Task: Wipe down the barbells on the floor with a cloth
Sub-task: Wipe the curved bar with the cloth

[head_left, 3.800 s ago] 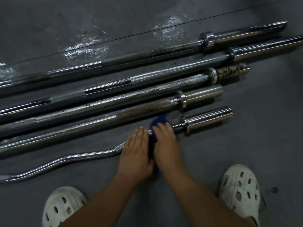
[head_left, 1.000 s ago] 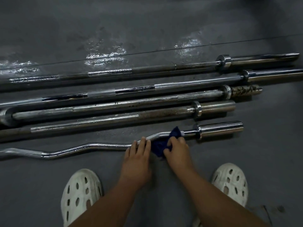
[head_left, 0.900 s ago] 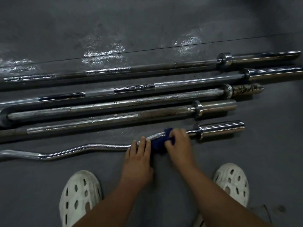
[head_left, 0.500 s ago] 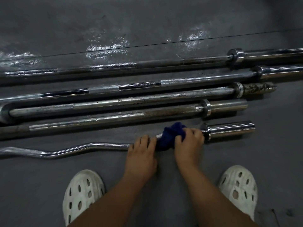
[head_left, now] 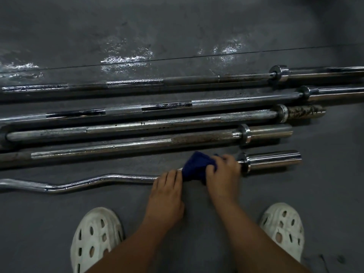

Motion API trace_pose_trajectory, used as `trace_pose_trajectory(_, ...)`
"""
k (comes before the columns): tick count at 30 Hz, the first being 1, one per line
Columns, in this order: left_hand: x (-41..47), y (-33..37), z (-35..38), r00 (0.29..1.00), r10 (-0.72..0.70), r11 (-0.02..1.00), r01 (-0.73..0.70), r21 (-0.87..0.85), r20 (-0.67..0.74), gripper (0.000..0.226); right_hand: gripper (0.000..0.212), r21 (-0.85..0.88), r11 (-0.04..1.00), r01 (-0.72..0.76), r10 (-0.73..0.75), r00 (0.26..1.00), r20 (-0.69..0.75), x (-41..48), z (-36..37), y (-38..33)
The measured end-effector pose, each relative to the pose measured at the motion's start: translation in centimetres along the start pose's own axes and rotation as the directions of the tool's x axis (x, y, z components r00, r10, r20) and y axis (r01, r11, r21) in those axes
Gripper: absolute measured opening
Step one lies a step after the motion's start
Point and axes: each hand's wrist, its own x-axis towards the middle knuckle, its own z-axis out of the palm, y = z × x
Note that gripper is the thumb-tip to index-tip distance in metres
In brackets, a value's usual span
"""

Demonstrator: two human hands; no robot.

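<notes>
We crouch over five barbells laid side by side on the grey gym floor, their long axes running left to right. Nearest us lies the curl bar, its chrome sleeve pointing right. Our right hand grips a dark blue cloth bunched around the shaft just beside the sleeve collar, while our left hand presses flat, fingers together, on the bar just left of the cloth. White clogs flank our arms

Curl bar hidden under cloth and right hand; straight bars cut off (both edges).
</notes>
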Motion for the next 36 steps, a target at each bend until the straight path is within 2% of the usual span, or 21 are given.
trace_pose_trajectory(1,0.1,-0.1,0.0,1.0,-0.002,1.0,0.002,-0.003,-0.006,0.085,0.031,0.02,0.985,-0.17,0.17,0.985,-0.03,-0.1,-0.1,-0.2)
trace_pose_trajectory(2,0.1,-0.1,0.2,1.0,-0.002,1.0,0.002,-0.006,-0.01,0.085,0.031,0.005,0.984,-0.181,0.181,0.983,-0.038,-0.6,-0.2,-1.3)
trace_pose_trajectory(4,0.1,0.0,0.5,1.0,0.008,1.0,-0.008,-0.002,0.0,0.084,0.039,-0.046,0.98,0.195,-0.19,0.977,0.092,-2.1,0.3,-3.5)
trace_pose_trajectory(6,0.1,0.1,0.6,1.0,0.012,1.0,-0.012,-0.004,0.002,0.083,0.043,-0.035,0.872,0.488,-0.474,0.861,0.184,-2.2,0.8,-3.1)
trace_pose_trajectory(8,0.2,0.1,0.3,1.0,-0.002,1.0,0.002,-0.017,-0.014,0.083,0.037,-0.035,0.932,0.36,-0.35,0.922,0.166,-0.5,0.3,-1.4)
trace_pose_trajectory(10,0.3,0.2,0.2,1.0,-0.008,1.0,0.008,-0.018,-0.023,0.084,0.029,-0.016,1.0,0.01,-0.009,0.998,0.069,0.3,-0.6,0.3)
trace_pose_trajectory(12,0.4,0.5,0.3,1.0,-0.018,1.0,0.018,-0.005,-0.02,0.084,0.033,0.013,0.985,-0.17,0.17,0.985,0.017,-0.3,-0.9,-0.1)
trace_pose_trajectory(13,0.4,0.7,0.3,1.0,-0.023,1.0,0.023,0.001,-0.015,0.083,0.039,0.026,0.991,-0.134,0.134,0.991,0.022,-0.7,-0.9,-0.7)
trace_pose_trajectory(15,0.5,0.9,0.5,1.0,-0.029,0.999,0.029,0.015,0.002,0.082,0.05,0.069,0.99,0.126,-0.135,0.982,0.133,-1.7,-0.7,-1.3)
trace_pose_trajectory(17,0.6,0.8,0.4,1.0,-0.031,0.999,0.031,0.03,0.002,0.082,0.044,0.079,0.952,0.297,-0.307,0.934,0.186,-0.8,-0.9,-0.4)
trace_pose_trajectory(19,0.6,0.6,0.5,1.0,-0.026,0.999,0.026,0.037,-0.009,0.081,0.032,0.083,0.996,0.027,-0.031,0.999,0.043,0.8,-1.3,1.1)
trace_pose_trajectory(21,0.6,0.6,0.4,1.0,-0.021,0.999,0.021,0.044,-0.003,0.081,0.029,0.078,0.956,-0.283,0.289,0.954,-0.078,0.4,-1.5,1.0)
trace_pose_trajectory(22,0.6,0.6,0.4,1.0,-0.016,0.999,0.015,0.044,0.006,0.081,0.033,0.022,0.973,-0.23,0.231,0.968,-0.1,-0.5,-1.0,-0.1)
trace_pose_trajectory(23,0.5,0.6,0.4,1.0,-0.008,0.999,0.007,0.044,0.014,0.081,0.043,-0.005,0.999,-0.051,0.051,0.998,-0.034,-1.8,-0.3,-1.4)
trace_pose_trajectory(25,0.5,0.4,0.4,1.0,0.009,0.999,-0.01,0.053,0.03,0.082,0.062,-0.03,0.935,0.353,-0.344,0.926,0.157,-4.2,1.1,-2.7)
trace_pose_trajectory(26,0.5,0.3,0.4,0.999,0.014,0.998,-0.016,0.056,0.031,0.082,0.065,-0.015,0.9,0.437,-0.426,0.884,0.195,-4.1,1.1,-2.4)
trace_pose_trajectory(27,0.5,0.2,0.3,1.0,0.014,0.999,-0.015,0.05,0.019,0.081,0.063,0.007,0.913,0.408,-0.401,0.896,0.191,-3.4,1.0,-1.5)
trace_pose_trajectory(29,0.6,0.0,0.2,1.0,0.001,1.0,-0.001,0.028,-0.002,0.079,0.052,0.094,0.995,0.019,-0.026,0.997,0.069,-1.9,-0.1,0.1)
trace_pose_trajectory(31,0.4,-0.1,0.5,1.0,-0.003,1.0,0.003,0.013,-0.019,0.079,0.044,0.145,0.959,-0.244,0.249,0.968,-0.015,-1.4,-0.7,-0.4)
trace_pose_trajectory(34,0.3,-0.1,0.5,1.0,0.011,1.0,-0.011,-0.004,-0.02,0.081,0.05,0.169,0.984,0.057,-0.072,0.994,0.086,-2.2,-0.1,-2.5)
trace_pose_trajectory(36,0.5,-0.4,0.2,1.0,0.018,1.0,-0.018,-0.016,-0.024,0.08,0.043,0.274,0.961,0.031,-0.046,0.998,0.05,-1.9,-0.4,-2.8)
